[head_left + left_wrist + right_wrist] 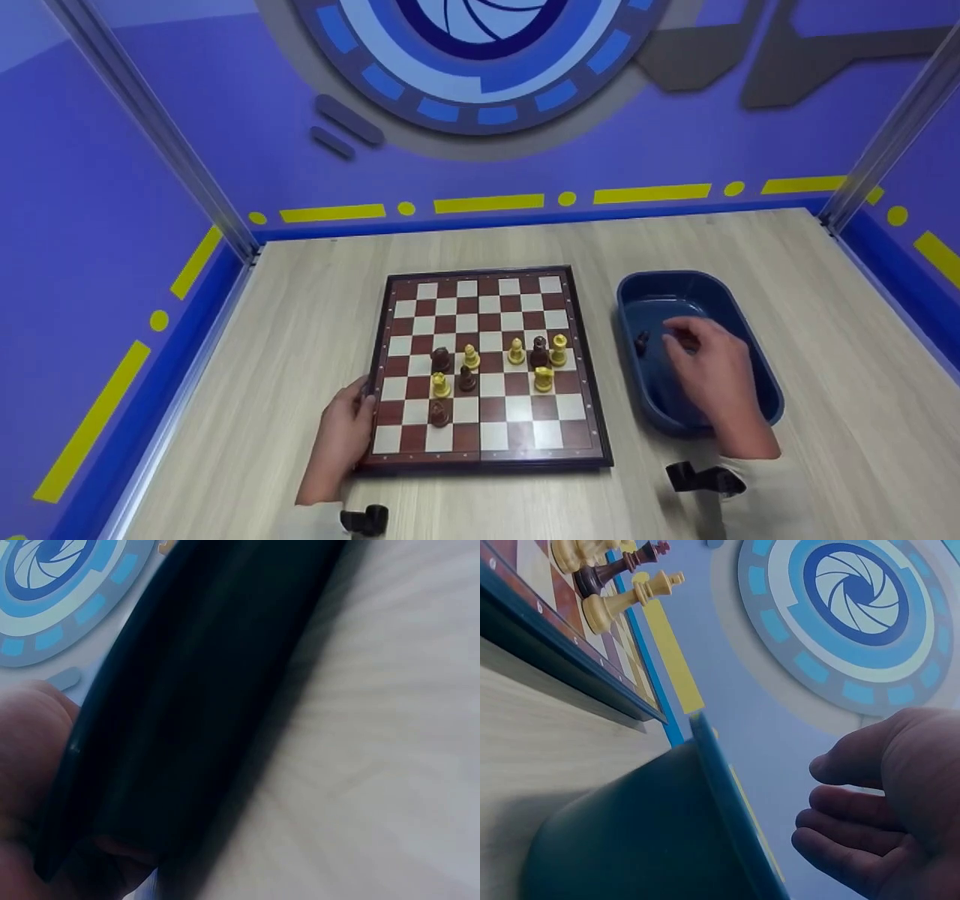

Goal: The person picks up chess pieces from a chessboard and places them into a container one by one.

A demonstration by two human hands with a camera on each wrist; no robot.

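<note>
A folding chessboard (517,435) lies flat on the table, with several yellow and dark brown pieces standing on it. My left hand (345,431) grips its left edge; in the left wrist view the thumb and fingers wrap the dark board edge (187,690). Over the dark blue tub (697,277) hovers my right hand (712,367), its fingers loosely bent and nothing between them. One dark chess piece (642,343) lies inside the tub by its left wall; the hand hides part of the tub floor. At the board's right side stand a yellow king (559,349) and a dark piece (539,351).
The pale wooden table (315,300) is bounded by blue-purple panels (187,150) at the back and sides. The tub stands just right of the board, a narrow strip of table between them. Other pieces, such as a brown knight (439,412), stand on the board's left half.
</note>
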